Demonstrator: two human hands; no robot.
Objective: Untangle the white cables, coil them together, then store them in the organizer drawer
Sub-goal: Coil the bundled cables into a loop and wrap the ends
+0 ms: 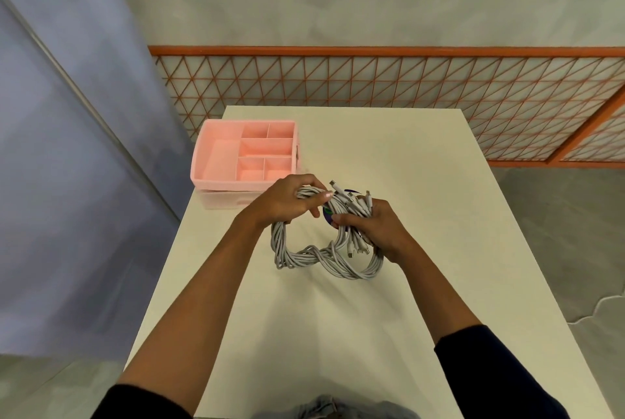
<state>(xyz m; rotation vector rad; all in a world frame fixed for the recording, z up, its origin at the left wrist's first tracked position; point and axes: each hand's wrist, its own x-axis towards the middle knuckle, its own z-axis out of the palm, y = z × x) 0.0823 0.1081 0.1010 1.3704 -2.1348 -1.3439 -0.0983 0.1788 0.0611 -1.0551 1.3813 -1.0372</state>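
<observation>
Together, both hands (284,202) (375,229) grip looped, twisted, ropy white cables (324,258).

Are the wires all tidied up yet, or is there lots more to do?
Looks done: the white cables already form one looped bundle, though twisted at the bottom. In hand: the left hand and right hand both grip that bundle above the table. Left: the pink organizer holds no cables in its top compartments, so putting them away remains.
</observation>
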